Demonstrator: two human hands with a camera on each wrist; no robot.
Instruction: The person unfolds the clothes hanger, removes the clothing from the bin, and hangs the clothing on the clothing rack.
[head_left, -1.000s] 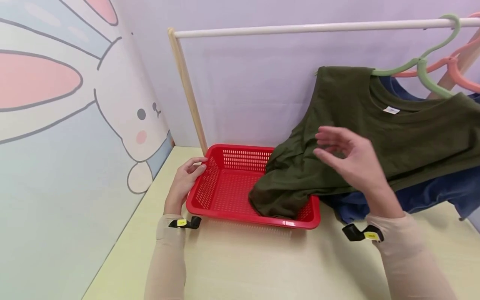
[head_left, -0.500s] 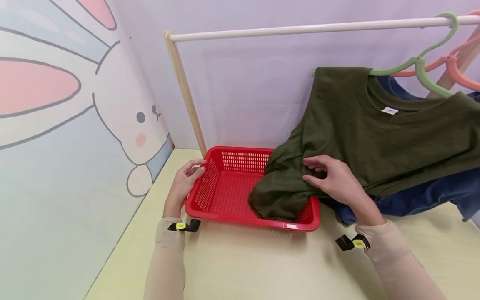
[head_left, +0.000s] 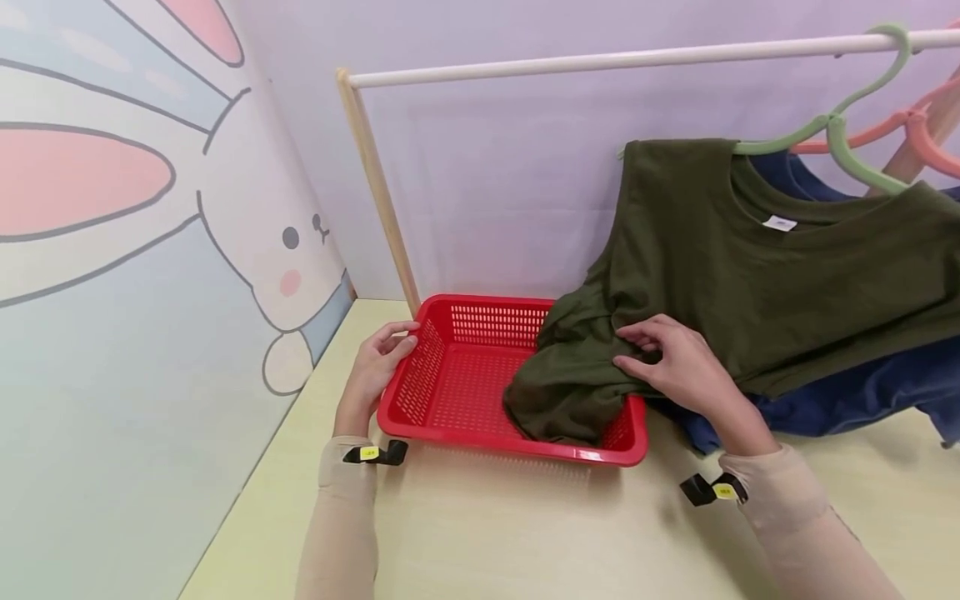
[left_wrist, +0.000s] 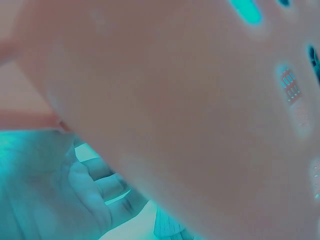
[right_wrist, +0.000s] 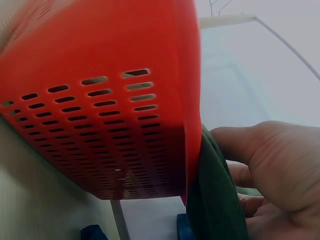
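A red perforated plastic basket (head_left: 472,392) sits on the table, and my left hand (head_left: 372,364) grips its left rim. Hanging from a green hanger (head_left: 798,137), a dark green shirt (head_left: 750,275) drops its lower left part into the basket's right side. My right hand (head_left: 678,362) is at that cloth near the basket's right end, thumb and fingers drawn together on a fold. In the right wrist view, the cloth drapes over the basket rim and hides the fingertips. Off-colour and blurred, the left wrist view shows the basket wall close up with the hand (left_wrist: 85,190) at lower left.
A white rail (head_left: 525,70) on wooden posts (head_left: 378,192) stands along the back. Behind the green shirt hang a blue shirt (head_left: 832,396) and a coral hanger (head_left: 930,146). A wall with a painted rabbit (head_left: 255,250) closes off the left side.
My right hand came down and to the left from in front of the green shirt onto the cloth by the basket, its fingers drawing closer together. The left hand stayed on the basket rim.
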